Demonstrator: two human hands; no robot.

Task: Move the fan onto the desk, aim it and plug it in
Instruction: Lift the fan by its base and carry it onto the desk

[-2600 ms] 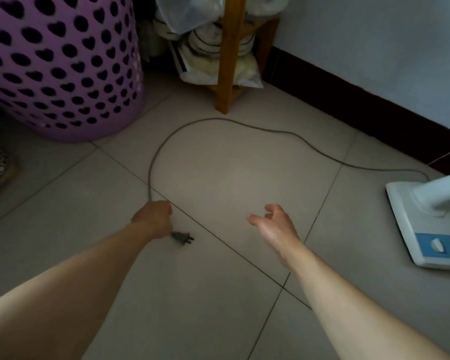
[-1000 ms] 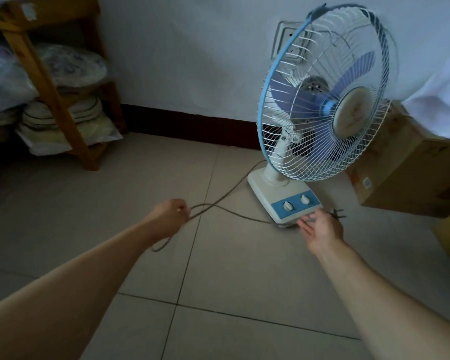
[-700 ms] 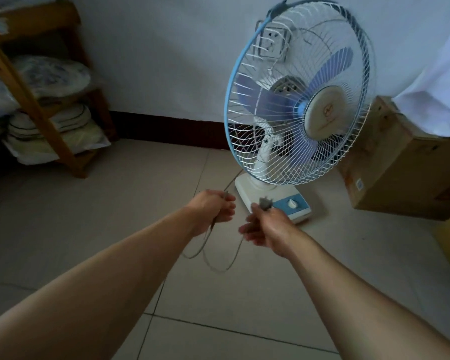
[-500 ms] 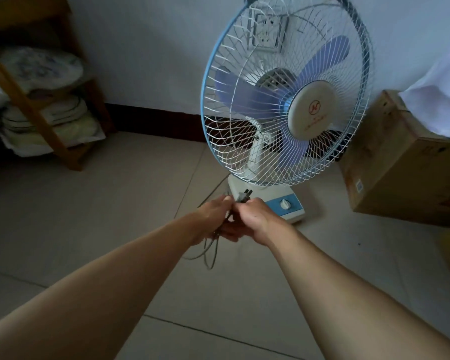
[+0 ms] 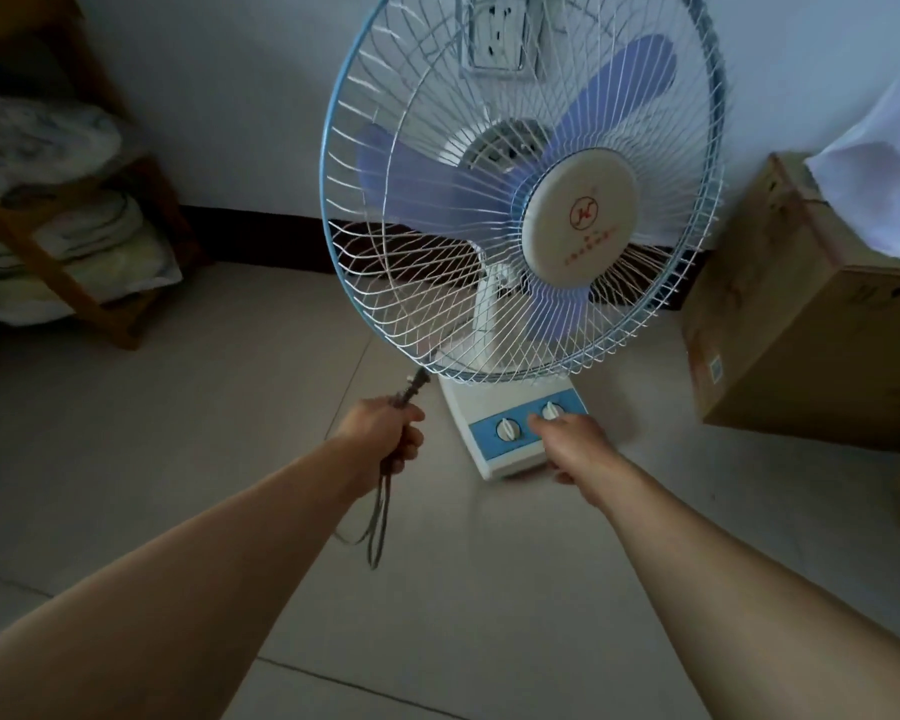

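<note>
A white table fan (image 5: 520, 200) with blue blades and a wire cage stands on the tiled floor by the wall. Its white base (image 5: 494, 454) carries a blue panel with two knobs. My left hand (image 5: 385, 431) is shut on the gathered grey cord (image 5: 378, 517); the plug (image 5: 411, 389) sticks up out of the fist and loops hang below it. My right hand (image 5: 572, 444) rests on the front right of the base, fingers by the right knob. No desk is in view.
A wall socket (image 5: 497, 36) shows through the cage, high behind the fan. A cardboard box (image 5: 801, 324) with white cloth (image 5: 874, 194) on it stands to the right. At left a wooden rack (image 5: 37, 236) holds bagged plates.
I gathered the cord from the floor, brought both hands together at the plug, then parted them. My left hand keeps cord and plug; my right has moved onto the fan's base.
</note>
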